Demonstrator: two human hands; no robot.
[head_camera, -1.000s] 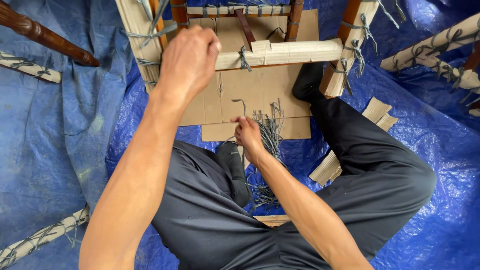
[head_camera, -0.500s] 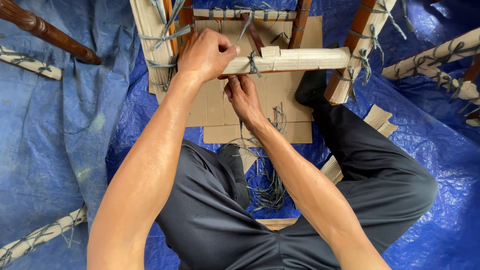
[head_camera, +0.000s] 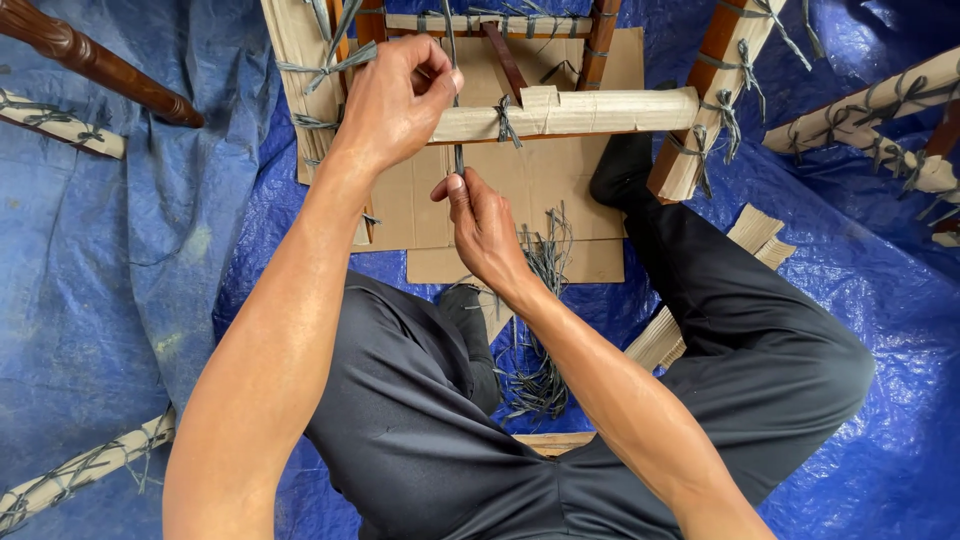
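A wooden rail wrapped in cardboard (head_camera: 590, 110) runs across the top of the view, bound by grey strings. My left hand (head_camera: 395, 100) presses on the rail's left end and pinches the upper part of a grey string (head_camera: 458, 155). My right hand (head_camera: 480, 225) sits just under the rail and pinches the lower end of the same string, which runs straight up and down between both hands. A bundle of loose grey strings (head_camera: 540, 320) lies between my legs.
A flat cardboard sheet (head_camera: 540, 215) lies under the frame on a blue tarp (head_camera: 120, 280). Other wrapped furniture legs (head_camera: 880, 110) lie at right, a dark turned wooden leg (head_camera: 95, 65) at top left, another wrapped piece (head_camera: 80, 475) at bottom left.
My right hand rose from the string bundle to just below the rail with a string. My left hand shifted to pinch the string's upper part.
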